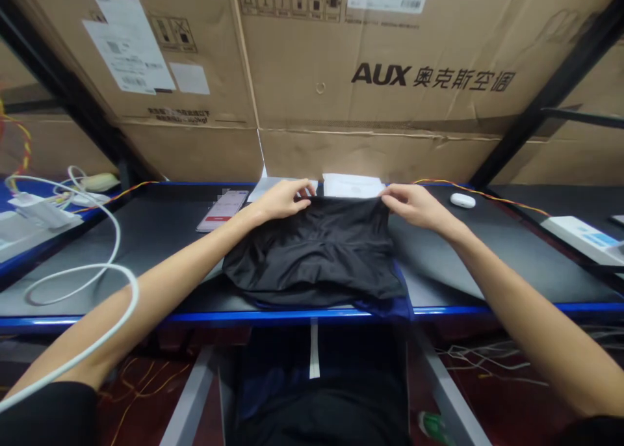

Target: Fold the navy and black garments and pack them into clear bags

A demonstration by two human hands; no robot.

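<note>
A black, silky garment (316,251) lies crumpled across the front half of the table, its kind hard to make out. Dark blue fabric (402,296) shows from under its lower right side. At the far edge of the black cloth, toward its left, my left hand (285,200) has its thumb and fingers closed on the hem. The far right corner is pinched between the thumb and fingers of my right hand (412,204), so the edge runs fairly straight between both hands.
Behind the garment lie a white packet (351,186) and a grey-white sheet (273,186). A phone (223,210) rests to the left, a white earbud case (462,201) to the right. A white cable (117,238) loops over my left forearm. Large cardboard boxes (302,101) wall off the back.
</note>
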